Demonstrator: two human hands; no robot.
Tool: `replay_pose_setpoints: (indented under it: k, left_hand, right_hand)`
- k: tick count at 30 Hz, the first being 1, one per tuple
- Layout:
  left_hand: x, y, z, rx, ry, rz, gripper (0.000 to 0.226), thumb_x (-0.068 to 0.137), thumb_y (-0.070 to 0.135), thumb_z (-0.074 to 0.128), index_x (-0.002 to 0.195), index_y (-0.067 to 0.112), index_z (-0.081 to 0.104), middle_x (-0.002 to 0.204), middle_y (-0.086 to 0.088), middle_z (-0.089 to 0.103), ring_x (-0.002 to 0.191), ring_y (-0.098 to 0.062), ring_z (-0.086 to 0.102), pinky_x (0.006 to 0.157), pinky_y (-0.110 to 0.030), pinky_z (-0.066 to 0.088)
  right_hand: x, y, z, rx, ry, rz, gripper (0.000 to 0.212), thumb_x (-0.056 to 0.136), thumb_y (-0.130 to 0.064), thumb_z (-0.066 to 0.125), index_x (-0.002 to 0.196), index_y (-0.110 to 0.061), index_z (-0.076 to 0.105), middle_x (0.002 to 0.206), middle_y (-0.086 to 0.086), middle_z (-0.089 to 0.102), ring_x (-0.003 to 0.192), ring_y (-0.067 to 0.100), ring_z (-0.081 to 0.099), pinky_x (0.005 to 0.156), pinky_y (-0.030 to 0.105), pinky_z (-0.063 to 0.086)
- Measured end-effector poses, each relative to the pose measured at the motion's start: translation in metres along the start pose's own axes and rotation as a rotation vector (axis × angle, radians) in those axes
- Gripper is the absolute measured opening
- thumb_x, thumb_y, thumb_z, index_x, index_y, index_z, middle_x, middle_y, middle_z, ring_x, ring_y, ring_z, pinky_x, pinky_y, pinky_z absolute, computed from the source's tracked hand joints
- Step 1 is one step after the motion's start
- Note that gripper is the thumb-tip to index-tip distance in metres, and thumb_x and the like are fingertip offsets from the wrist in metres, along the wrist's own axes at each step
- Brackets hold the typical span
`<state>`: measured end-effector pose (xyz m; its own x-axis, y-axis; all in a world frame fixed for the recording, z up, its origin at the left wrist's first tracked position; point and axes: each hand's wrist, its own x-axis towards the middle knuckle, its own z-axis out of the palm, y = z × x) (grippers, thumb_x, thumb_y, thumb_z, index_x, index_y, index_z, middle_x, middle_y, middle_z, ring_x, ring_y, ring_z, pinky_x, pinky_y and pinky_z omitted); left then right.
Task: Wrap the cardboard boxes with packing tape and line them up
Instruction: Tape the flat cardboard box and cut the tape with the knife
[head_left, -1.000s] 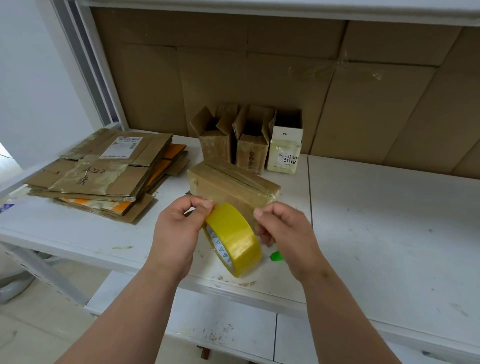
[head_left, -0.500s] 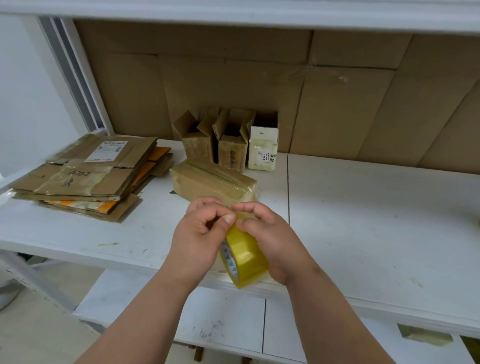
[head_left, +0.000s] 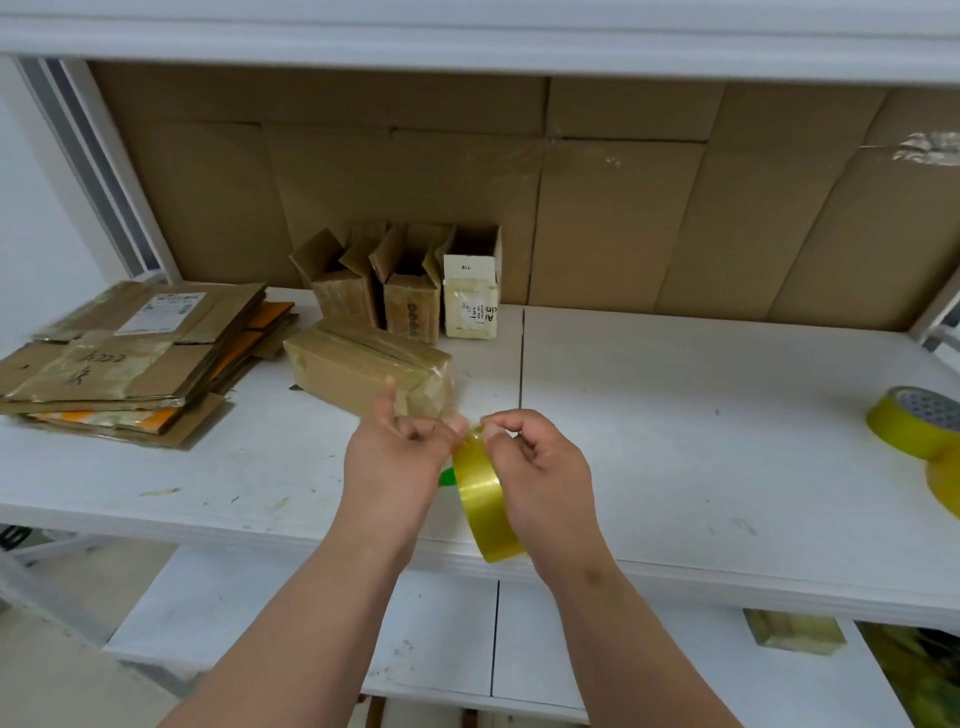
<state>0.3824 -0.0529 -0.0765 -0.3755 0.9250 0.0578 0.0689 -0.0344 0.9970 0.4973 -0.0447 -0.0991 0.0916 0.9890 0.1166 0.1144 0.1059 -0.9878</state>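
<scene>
Looking down from my head, I stand at a white surface (head_left: 675, 415), scuffed and speckled, with a seam running front to back through its middle. Brown cardboard sheets (head_left: 597, 218) line the wall behind it, a white shelf edge (head_left: 467, 36) runs overhead, and a lower white shelf (head_left: 311, 623) sits beneath.

My right hand (head_left: 540, 478) grips a yellow tape roll (head_left: 480, 488) held on edge over the near side of the surface, fingers curled round its top. My left hand (head_left: 395, 462) meets it from the left, thumb and forefinger pinching at the roll's top edge; the other fingers are loosely curled.

Just beyond my hands lies a taped cardboard box (head_left: 363, 371) on its side. Behind it, against the far wall, three small boxes stand in a row, flaps up: two brown boxes (head_left: 379, 301) and a white box (head_left: 470, 301). The white one carries print I can only partly read; the number on its flap is too small to be sure of.

On the left lies a stack of flattened cartons (head_left: 135, 358) with a white shipping label (head_left: 161, 317) and handwritten marks, both illegible to me. At the far right edge lie two more yellow tape rolls (head_left: 914, 426).
</scene>
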Motion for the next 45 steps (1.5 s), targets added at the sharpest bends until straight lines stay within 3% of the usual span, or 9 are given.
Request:
replay_pose_setpoints:
  k: [6, 14, 21, 24, 29, 33, 37, 40, 45]
  left_hand:
    - [-0.011, -0.002, 0.019, 0.101, -0.101, 0.110, 0.022, 0.097, 0.013, 0.058, 0.090, 0.033, 0.061, 0.075, 0.010, 0.064, 0.068, -0.002, 0.057, 0.063, -0.015, 0.047]
    - [-0.016, -0.002, 0.040, 0.131, -0.175, 0.030, 0.013, 0.086, 0.021, 0.075, 0.093, 0.029, 0.068, 0.078, 0.008, 0.063, 0.080, -0.007, 0.062, 0.073, -0.019, 0.049]
    - [-0.023, 0.002, 0.061, 0.160, -0.167, 0.078, 0.014, 0.089, 0.015, 0.070, 0.076, 0.021, 0.070, 0.088, 0.000, 0.065, 0.074, 0.001, 0.057, 0.065, -0.009, 0.043]
    - [-0.021, 0.000, 0.065, 0.161, -0.168, 0.087, 0.010, 0.087, 0.021, 0.073, 0.078, 0.024, 0.073, 0.106, 0.002, 0.057, 0.099, -0.011, 0.056, 0.081, -0.018, 0.041]
    - [-0.016, -0.003, 0.070, 0.029, -0.200, 0.027, 0.024, 0.089, 0.011, 0.070, 0.081, 0.032, 0.078, 0.095, 0.009, 0.072, 0.095, -0.004, 0.066, 0.090, -0.025, 0.050]
    - [-0.001, -0.009, 0.067, -0.074, -0.113, -0.098, 0.028, 0.095, 0.017, 0.064, 0.120, 0.030, 0.068, 0.081, 0.013, 0.075, 0.100, -0.009, 0.067, 0.094, -0.027, 0.050]
    - [0.016, -0.011, 0.047, 0.064, -0.020, 0.012, 0.037, 0.097, 0.022, 0.062, 0.132, 0.035, 0.059, 0.090, 0.021, 0.066, 0.091, 0.004, 0.064, 0.088, -0.019, 0.048]
    - [0.032, -0.013, 0.028, 0.208, 0.088, 0.074, 0.027, 0.097, 0.026, 0.061, 0.123, 0.032, 0.066, 0.102, 0.018, 0.062, 0.092, 0.006, 0.061, 0.087, -0.019, 0.042]
    - [0.071, -0.027, -0.012, 0.481, 0.192, 0.131, 0.038, 0.094, 0.020, 0.063, 0.132, 0.025, 0.061, 0.131, 0.001, 0.048, 0.120, -0.022, 0.050, 0.096, -0.027, 0.036]
  right_hand:
    - [-0.002, 0.001, -0.023, -0.003, 0.016, -0.005, 0.012, 0.094, -0.023, 0.061, 0.086, -0.026, 0.069, 0.066, -0.019, 0.062, 0.064, -0.003, 0.054, 0.059, 0.008, 0.040]
    - [-0.003, 0.004, -0.051, -0.112, 0.047, -0.050, 0.011, 0.093, -0.026, 0.060, 0.087, -0.031, 0.067, 0.070, -0.008, 0.062, 0.064, 0.007, 0.053, 0.061, 0.020, 0.043]
    - [0.004, 0.005, -0.071, -0.283, 0.010, -0.108, 0.031, 0.096, -0.035, 0.056, 0.127, -0.033, 0.054, 0.062, -0.012, 0.050, 0.064, 0.005, 0.051, 0.067, 0.028, 0.047]
    - [0.008, 0.003, -0.080, -0.318, -0.072, -0.141, 0.039, 0.099, -0.032, 0.051, 0.136, -0.042, 0.047, 0.071, -0.016, 0.049, 0.076, 0.007, 0.052, 0.078, 0.030, 0.047]
    - [0.018, 0.006, -0.083, -0.452, 0.018, -0.262, 0.016, 0.099, -0.026, 0.049, 0.098, -0.030, 0.064, 0.079, -0.013, 0.063, 0.076, 0.010, 0.058, 0.074, 0.033, 0.048]
    - [0.034, 0.017, -0.084, -0.782, 0.175, -0.456, 0.019, 0.094, -0.019, 0.044, 0.090, -0.026, 0.062, 0.073, -0.008, 0.061, 0.063, 0.021, 0.058, 0.067, 0.035, 0.043]
    - [0.046, 0.040, -0.079, -1.135, 0.169, -0.439, 0.023, 0.065, -0.008, 0.071, 0.079, -0.027, 0.069, 0.061, -0.001, 0.062, 0.051, 0.026, 0.060, 0.063, 0.036, 0.045]
    - [0.044, 0.047, -0.065, -1.226, -0.131, -0.341, 0.032, 0.090, -0.019, 0.058, 0.115, -0.036, 0.069, 0.097, 0.005, 0.072, 0.087, 0.027, 0.069, 0.091, 0.044, 0.044]
    - [0.061, 0.040, -0.053, -1.189, -0.297, -0.068, 0.063, 0.100, -0.031, 0.043, 0.155, -0.044, 0.013, 0.135, 0.002, 0.060, 0.121, 0.025, 0.056, 0.111, 0.038, 0.031]
